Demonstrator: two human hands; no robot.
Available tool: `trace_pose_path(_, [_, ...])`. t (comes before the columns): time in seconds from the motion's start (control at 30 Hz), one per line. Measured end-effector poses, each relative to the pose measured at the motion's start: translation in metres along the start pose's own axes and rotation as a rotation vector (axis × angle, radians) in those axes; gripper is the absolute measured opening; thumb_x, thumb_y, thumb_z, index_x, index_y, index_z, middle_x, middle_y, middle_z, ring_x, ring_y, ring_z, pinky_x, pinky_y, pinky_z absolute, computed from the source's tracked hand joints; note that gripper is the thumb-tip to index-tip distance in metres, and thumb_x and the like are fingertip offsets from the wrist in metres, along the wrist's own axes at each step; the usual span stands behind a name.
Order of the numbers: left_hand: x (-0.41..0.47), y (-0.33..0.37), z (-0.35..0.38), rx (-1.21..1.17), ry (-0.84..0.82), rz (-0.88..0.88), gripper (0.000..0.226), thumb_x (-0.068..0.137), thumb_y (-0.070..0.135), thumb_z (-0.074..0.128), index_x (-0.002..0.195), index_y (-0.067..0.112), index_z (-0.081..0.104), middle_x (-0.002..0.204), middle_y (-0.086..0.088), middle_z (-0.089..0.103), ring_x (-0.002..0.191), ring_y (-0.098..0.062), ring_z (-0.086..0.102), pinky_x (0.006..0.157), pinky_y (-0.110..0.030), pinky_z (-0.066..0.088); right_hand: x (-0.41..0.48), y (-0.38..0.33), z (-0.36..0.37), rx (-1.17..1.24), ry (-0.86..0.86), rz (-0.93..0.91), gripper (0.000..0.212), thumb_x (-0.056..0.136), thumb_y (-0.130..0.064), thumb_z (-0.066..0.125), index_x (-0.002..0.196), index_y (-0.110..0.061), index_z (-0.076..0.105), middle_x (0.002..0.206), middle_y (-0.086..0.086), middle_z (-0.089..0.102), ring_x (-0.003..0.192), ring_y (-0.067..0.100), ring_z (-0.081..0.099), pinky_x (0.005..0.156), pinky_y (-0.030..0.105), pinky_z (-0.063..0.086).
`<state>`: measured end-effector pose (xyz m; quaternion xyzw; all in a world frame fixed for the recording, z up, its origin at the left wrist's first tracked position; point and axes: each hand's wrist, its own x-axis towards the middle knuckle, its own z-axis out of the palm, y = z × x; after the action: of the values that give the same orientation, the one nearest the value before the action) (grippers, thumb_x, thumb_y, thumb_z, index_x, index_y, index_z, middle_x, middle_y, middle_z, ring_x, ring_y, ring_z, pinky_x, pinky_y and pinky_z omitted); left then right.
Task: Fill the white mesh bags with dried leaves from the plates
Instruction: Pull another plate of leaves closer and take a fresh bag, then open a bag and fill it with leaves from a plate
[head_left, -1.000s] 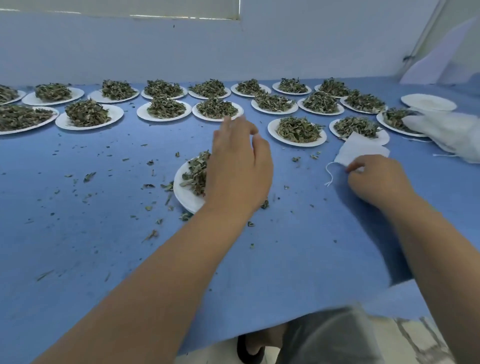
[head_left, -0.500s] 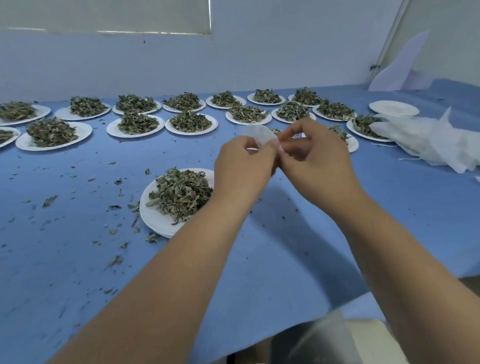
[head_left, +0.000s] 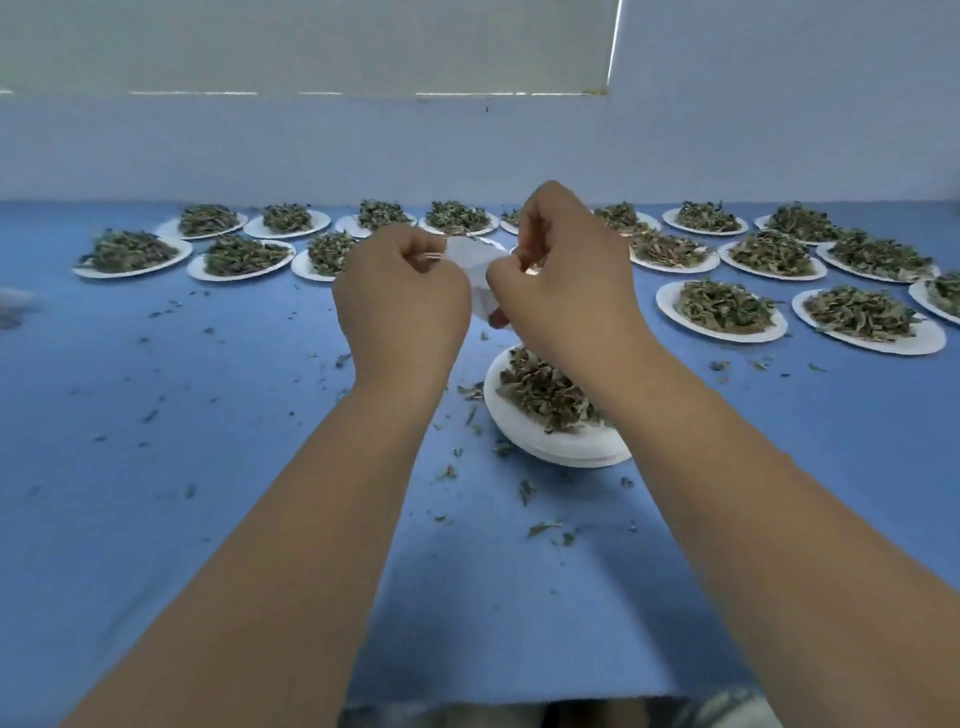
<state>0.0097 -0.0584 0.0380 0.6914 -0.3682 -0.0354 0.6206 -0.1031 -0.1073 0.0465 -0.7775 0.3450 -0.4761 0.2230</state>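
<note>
A small white mesh bag is held up in the air between both hands, above the table. My left hand pinches its left edge and my right hand pinches its right edge, so the bag's mouth is spread between them. Most of the bag is hidden behind my fingers. Just below my right wrist stands a white plate with a heap of dried leaves, partly covered by my right forearm.
Several white plates of dried leaves stand in rows along the back of the blue table, such as one at the right and one at the far left. Loose leaf crumbs lie scattered on the cloth. A white wall rises behind.
My right hand picked the bag off the table and both hands now hold it up and spread it. The view swung left, so the near plate now lies under my right forearm.
</note>
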Motion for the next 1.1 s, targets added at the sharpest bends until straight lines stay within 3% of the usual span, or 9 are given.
trace_pose_path(0.13, [0.008, -0.017, -0.036, 0.067, 0.026, 0.138, 0.029, 0.073, 0.011, 0.056, 0.094, 0.030, 0.057, 0.088, 0.019, 0.061, 0.080, 0.000, 0.060, 0.058, -0.005, 0.039, 0.006, -0.024, 0.040, 0.058, -0.204, 0.027, 0.007, 0.080, -0.004, 0.054, 0.079, -0.009, 0.049, 0.073, 0.008, 0.058, 0.049, 0.008, 0.068, 0.040, 0.029, 0.046])
trace_pose_path(0.23, [0.017, -0.028, -0.059, 0.057, 0.040, 0.107, 0.030, 0.078, 0.018, 0.062, 0.106, 0.027, 0.056, 0.098, 0.017, 0.061, 0.084, -0.013, 0.065, 0.068, -0.024, 0.052, 0.013, -0.035, 0.056, 0.083, -0.225, 0.041, 0.014, 0.080, -0.010, 0.060, 0.074, -0.019, 0.051, 0.069, 0.003, 0.064, 0.064, 0.021, 0.071, 0.051, 0.031, 0.050])
trace_pose_path(0.43, [0.023, -0.046, -0.083, 0.122, 0.078, 0.138, 0.033, 0.068, 0.009, 0.056, 0.097, 0.026, 0.057, 0.104, 0.012, 0.060, 0.080, -0.018, 0.059, 0.061, -0.019, 0.039, 0.008, -0.034, 0.076, -0.179, -0.269, -0.124, 0.021, 0.078, -0.005, 0.052, 0.087, -0.024, 0.053, 0.084, -0.003, 0.065, 0.065, 0.019, 0.056, 0.053, 0.032, 0.043])
trace_pose_path(0.57, [0.024, -0.051, -0.081, 0.119, 0.048, 0.095, 0.034, 0.071, 0.005, 0.059, 0.098, 0.027, 0.058, 0.108, 0.011, 0.061, 0.083, -0.018, 0.060, 0.058, -0.010, 0.037, -0.002, -0.037, 0.085, -0.184, -0.158, -0.389, 0.025, 0.069, 0.009, 0.051, 0.080, -0.011, 0.061, 0.099, 0.005, 0.064, 0.094, 0.030, 0.058, 0.069, 0.038, 0.047])
trace_pose_path(0.7, [0.025, -0.047, -0.081, 0.084, 0.016, 0.152, 0.033, 0.072, 0.009, 0.064, 0.099, 0.027, 0.060, 0.104, 0.016, 0.060, 0.077, -0.011, 0.060, 0.060, -0.010, 0.040, 0.003, -0.036, 0.085, -0.430, -0.259, -0.445, 0.031, 0.083, -0.002, 0.057, 0.085, -0.024, 0.078, 0.130, 0.003, 0.066, 0.117, 0.027, 0.055, 0.084, 0.034, 0.048])
trace_pose_path(0.8, [0.024, -0.042, -0.081, 0.044, -0.131, 0.162, 0.036, 0.070, 0.011, 0.064, 0.101, 0.030, 0.062, 0.104, 0.019, 0.061, 0.056, -0.004, 0.048, 0.055, -0.017, 0.045, 0.012, -0.038, 0.083, -0.320, -0.502, -0.180, 0.026, 0.084, -0.014, 0.059, 0.068, -0.034, 0.064, 0.087, -0.005, 0.072, 0.074, 0.017, 0.061, 0.061, 0.028, 0.048])
trace_pose_path(0.93, [0.025, -0.042, -0.087, 0.059, -0.214, 0.159, 0.045, 0.066, 0.015, 0.056, 0.106, 0.035, 0.062, 0.104, 0.022, 0.062, 0.056, -0.003, 0.045, 0.053, -0.010, 0.041, 0.015, -0.033, 0.085, -0.290, -0.368, -0.014, 0.015, 0.075, -0.027, 0.072, 0.063, -0.019, 0.076, 0.049, -0.003, 0.061, 0.054, 0.014, 0.060, 0.048, 0.025, 0.044])
trace_pose_path(1.03, [0.026, -0.051, -0.096, 0.165, -0.365, 0.207, 0.059, 0.071, 0.029, 0.063, 0.127, 0.043, 0.053, 0.126, 0.028, 0.053, 0.102, 0.007, 0.051, 0.085, -0.008, 0.040, 0.017, -0.031, 0.083, -0.393, -0.434, -0.032, 0.019, 0.072, -0.037, 0.077, 0.087, -0.026, 0.079, 0.067, -0.008, 0.063, 0.062, 0.009, 0.060, 0.054, 0.024, 0.044])
trace_pose_path(1.1, [0.026, -0.061, -0.100, 0.267, -0.512, 0.273, 0.087, 0.069, 0.032, 0.069, 0.146, 0.049, 0.031, 0.148, 0.025, 0.033, 0.143, -0.002, 0.023, 0.110, -0.028, 0.031, 0.019, -0.030, 0.079, -0.369, -0.439, -0.033, 0.033, 0.069, -0.044, 0.080, 0.097, -0.028, 0.078, 0.075, -0.015, 0.062, 0.069, 0.003, 0.060, 0.058, 0.022, 0.046])
